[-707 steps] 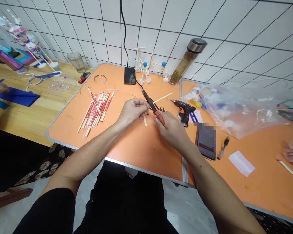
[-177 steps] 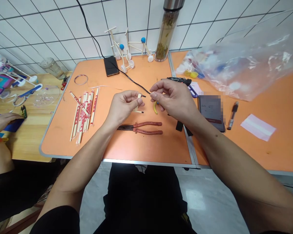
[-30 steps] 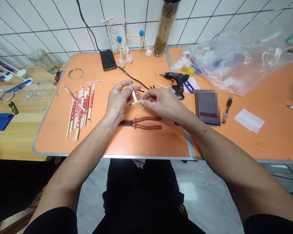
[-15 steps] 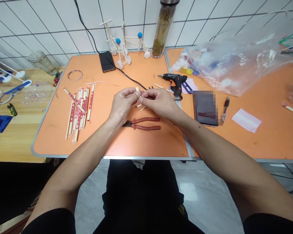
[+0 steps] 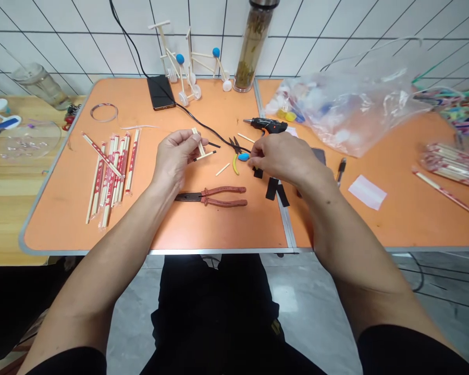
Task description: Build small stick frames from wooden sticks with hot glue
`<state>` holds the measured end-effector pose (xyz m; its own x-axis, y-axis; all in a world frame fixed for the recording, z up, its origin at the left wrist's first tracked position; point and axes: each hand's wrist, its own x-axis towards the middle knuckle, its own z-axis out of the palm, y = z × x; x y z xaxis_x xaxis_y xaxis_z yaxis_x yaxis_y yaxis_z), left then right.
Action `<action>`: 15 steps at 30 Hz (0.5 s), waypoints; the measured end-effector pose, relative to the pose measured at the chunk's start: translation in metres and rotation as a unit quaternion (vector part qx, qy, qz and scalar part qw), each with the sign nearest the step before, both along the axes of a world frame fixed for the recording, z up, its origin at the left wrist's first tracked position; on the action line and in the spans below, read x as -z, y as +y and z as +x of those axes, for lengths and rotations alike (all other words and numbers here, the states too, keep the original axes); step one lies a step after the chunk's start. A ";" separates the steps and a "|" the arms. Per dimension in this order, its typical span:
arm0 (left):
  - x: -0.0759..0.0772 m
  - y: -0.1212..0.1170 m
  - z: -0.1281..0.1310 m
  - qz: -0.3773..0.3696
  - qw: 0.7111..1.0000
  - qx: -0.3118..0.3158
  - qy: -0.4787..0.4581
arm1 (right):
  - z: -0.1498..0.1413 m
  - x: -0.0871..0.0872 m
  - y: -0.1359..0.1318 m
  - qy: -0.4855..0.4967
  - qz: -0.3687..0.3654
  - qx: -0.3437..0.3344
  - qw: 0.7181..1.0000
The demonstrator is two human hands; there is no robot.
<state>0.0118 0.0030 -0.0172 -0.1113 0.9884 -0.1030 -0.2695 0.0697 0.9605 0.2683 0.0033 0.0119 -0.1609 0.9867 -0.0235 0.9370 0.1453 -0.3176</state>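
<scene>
My left hand is shut on a small joined frame of wooden sticks, one stick ending in a black tip. My right hand rests low on the orange table, its fingertips next to a black tab and close to a blue oval piece. I cannot tell whether those fingers hold anything. A curved yellow-green piece and small black scissors lie between my hands. Red-handled pliers lie just below them.
A hot glue gun lies beyond my right hand, and black strips lie below it. Red-wrapped chopsticks lie on the left. A black cable runs from a phone. A plastic bag lies right.
My right hand has parted from my left and moved right and down onto the table, uncovering the blue piece. My left hand still has the sticks, and the view has shifted slightly.
</scene>
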 end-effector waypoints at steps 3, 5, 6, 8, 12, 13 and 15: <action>0.000 0.001 -0.001 -0.004 1.000 -0.003 0.004 | -0.002 0.002 -0.001 -0.020 0.005 0.000 1.000; -0.001 0.002 -0.003 -0.001 1.000 -0.006 0.002 | 0.002 -0.002 -0.002 0.018 0.031 0.004 0.999; -0.002 0.002 -0.003 0.001 1.000 -0.009 0.002 | 0.005 -0.006 -0.001 0.042 0.046 0.014 0.998; -0.003 0.003 -0.005 0.004 1.000 -0.015 0.000 | 0.015 -0.014 0.001 0.070 0.070 0.042 0.994; -0.002 0.004 -0.007 0.002 1.000 -0.020 0.000 | 0.042 -0.024 0.016 -0.004 0.067 0.116 0.991; -0.002 0.005 -0.007 0.000 1.000 -0.019 -0.001 | 0.048 -0.024 0.020 -0.028 0.055 0.141 0.988; 0.000 0.006 -0.007 -0.004 1.000 -0.021 -0.004 | 0.057 -0.020 0.027 -0.047 0.028 0.181 0.982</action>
